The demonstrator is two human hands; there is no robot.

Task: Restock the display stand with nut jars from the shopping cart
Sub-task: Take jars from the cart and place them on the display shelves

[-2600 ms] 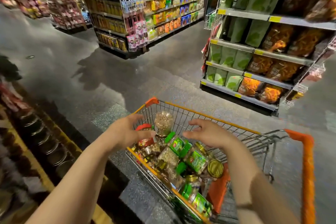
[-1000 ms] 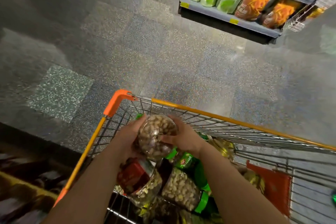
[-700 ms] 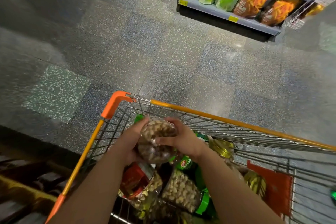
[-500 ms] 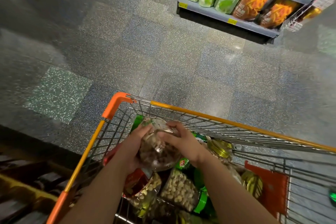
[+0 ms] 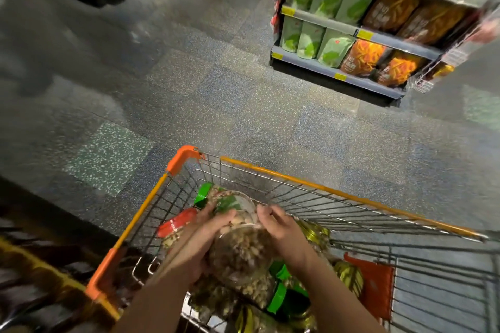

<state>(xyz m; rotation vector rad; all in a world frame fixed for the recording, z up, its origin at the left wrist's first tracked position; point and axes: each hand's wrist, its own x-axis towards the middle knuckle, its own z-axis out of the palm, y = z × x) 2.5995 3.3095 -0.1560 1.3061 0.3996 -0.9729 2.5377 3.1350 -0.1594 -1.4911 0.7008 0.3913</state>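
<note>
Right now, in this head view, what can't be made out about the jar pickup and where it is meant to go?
- Held jar: label unreadable, blurred by motion and partly covered by the left hand and right hand.
- Display stand: cut off by the left edge, dark and smeared; its free slots cannot be seen.
- Jars deeper in the cart: hidden under both forearms and the held jar; number uncertain.
</note>
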